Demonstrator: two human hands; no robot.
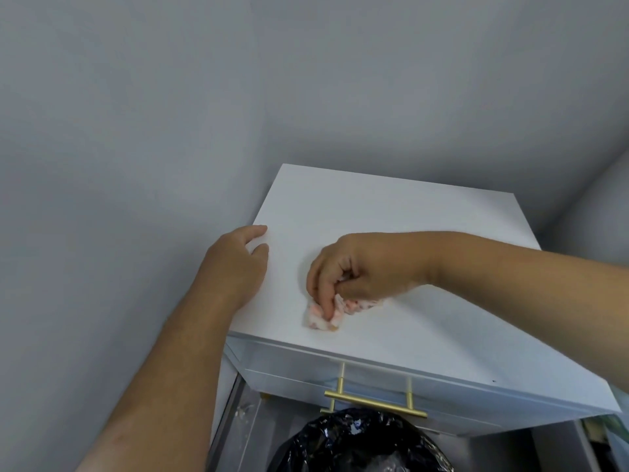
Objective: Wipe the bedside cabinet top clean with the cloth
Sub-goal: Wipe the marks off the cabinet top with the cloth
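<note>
The white bedside cabinet top [391, 212] fills the middle of the view, set in a corner of grey walls. My right hand [360, 267] presses a small crumpled cloth [340, 311], white with pink and orange marks, onto the front left part of the top; its fingers are closed over the cloth. My left hand [235, 264] rests on the cabinet's left edge, fingers curled over the side and holding nothing.
A drawer front with a gold bar handle [374, 401] sits under the top. A bin lined with a black plastic bag [360, 444] stands on the floor right in front of the cabinet. Grey walls [170, 114] close off the back and left.
</note>
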